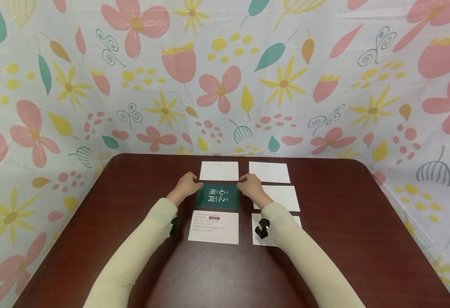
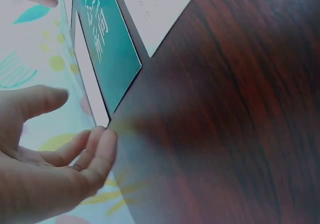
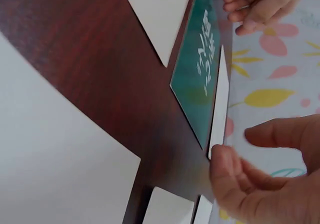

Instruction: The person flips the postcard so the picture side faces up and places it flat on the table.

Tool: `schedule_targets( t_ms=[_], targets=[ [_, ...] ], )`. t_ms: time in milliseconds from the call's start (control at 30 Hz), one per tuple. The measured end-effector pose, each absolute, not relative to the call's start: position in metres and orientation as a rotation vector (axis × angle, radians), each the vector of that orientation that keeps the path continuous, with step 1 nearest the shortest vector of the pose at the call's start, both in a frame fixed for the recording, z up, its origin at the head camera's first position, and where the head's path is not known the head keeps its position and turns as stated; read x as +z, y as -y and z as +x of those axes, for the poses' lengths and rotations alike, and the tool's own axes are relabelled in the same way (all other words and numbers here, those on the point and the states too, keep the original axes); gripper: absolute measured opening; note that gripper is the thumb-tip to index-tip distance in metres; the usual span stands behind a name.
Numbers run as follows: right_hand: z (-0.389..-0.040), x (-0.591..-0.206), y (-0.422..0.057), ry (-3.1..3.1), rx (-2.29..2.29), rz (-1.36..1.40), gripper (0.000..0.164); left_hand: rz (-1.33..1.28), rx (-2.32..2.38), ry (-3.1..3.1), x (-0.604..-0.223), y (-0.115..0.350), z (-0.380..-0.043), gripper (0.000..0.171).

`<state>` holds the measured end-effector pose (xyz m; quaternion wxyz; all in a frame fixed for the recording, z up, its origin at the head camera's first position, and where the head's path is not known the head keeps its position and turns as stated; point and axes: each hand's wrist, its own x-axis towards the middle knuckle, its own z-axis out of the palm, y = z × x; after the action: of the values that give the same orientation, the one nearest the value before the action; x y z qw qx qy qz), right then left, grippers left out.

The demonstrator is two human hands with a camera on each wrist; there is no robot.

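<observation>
A dark green card (image 1: 217, 203) with white Chinese characters lies flat on the table, in the middle of the left column of cards. My left hand (image 1: 186, 187) is at its upper left corner, and my right hand (image 1: 251, 187) is at its upper right corner. Behind it lies a white card (image 1: 219, 172), whose near corners are close to my fingertips. Both wrist views show the thumb apart from the loosely bent fingers, with nothing pinched between them. Whether the fingertips touch a card or only the table, I cannot tell.
In front of the green card lies a white card with printed text (image 1: 213, 235). The right column holds a far white card (image 1: 269, 172), a middle one (image 1: 280, 199) and a near one (image 1: 269, 242), partly under my right forearm. A flowered cloth (image 1: 221, 77) hangs behind the brown table (image 1: 336, 196).
</observation>
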<state>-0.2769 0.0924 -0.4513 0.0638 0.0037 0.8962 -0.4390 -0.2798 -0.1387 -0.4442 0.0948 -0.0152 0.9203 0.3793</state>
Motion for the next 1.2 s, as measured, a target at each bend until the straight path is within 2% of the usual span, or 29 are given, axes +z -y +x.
schedule_targets(
  t_ms=[200,433,733,1200],
  targets=[
    [-0.291,-0.452,-0.094,-2.700,-1.473,-0.040,0.038,-0.022,1.352,-2.704,-0.453,0.140,-0.293,0.043],
    [-0.302,-0.458,-0.090,-2.506,-1.632,-0.004,0.052,-0.081,1.571,-2.591,-0.459,0.136,-0.305,0.051],
    [-0.308,-0.455,-0.078,-2.407,-1.676,0.086,0.065,-0.064,1.566,-2.602,-0.463,0.127,-0.318,0.057],
    [-0.314,-0.457,-0.077,-2.297,-1.788,0.224,0.061,-0.166,1.710,-2.483,-0.462,0.120,-0.320,0.053]
  ],
)
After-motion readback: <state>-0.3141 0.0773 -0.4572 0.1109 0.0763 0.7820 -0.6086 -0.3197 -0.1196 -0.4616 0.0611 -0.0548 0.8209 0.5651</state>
